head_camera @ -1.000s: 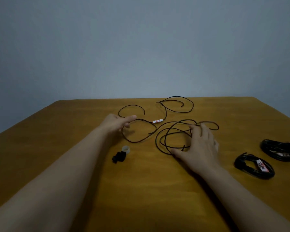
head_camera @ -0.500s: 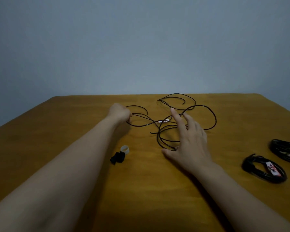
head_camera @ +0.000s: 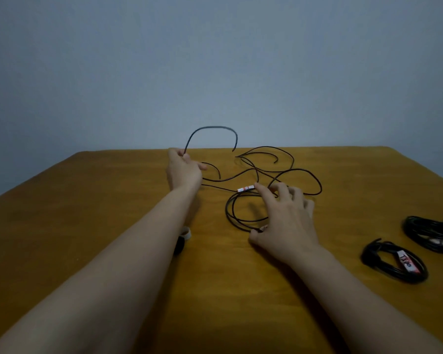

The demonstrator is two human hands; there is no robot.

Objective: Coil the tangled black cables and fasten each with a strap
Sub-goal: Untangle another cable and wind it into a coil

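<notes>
The left hand [head_camera: 184,169] is gripping the thin black tangled cable [head_camera: 215,127], holding one end arched above the brown wooden table [head_camera: 113,200]. The right hand [head_camera: 284,221] is resting with spread, slightly bent fingers on the cable's loops, which are lying mid-table. Two coiled black cable bundles [head_camera: 394,261] are sitting at the right edge.

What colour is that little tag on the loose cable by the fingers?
The tag is white with reddish marks, seen in the head view.
</notes>
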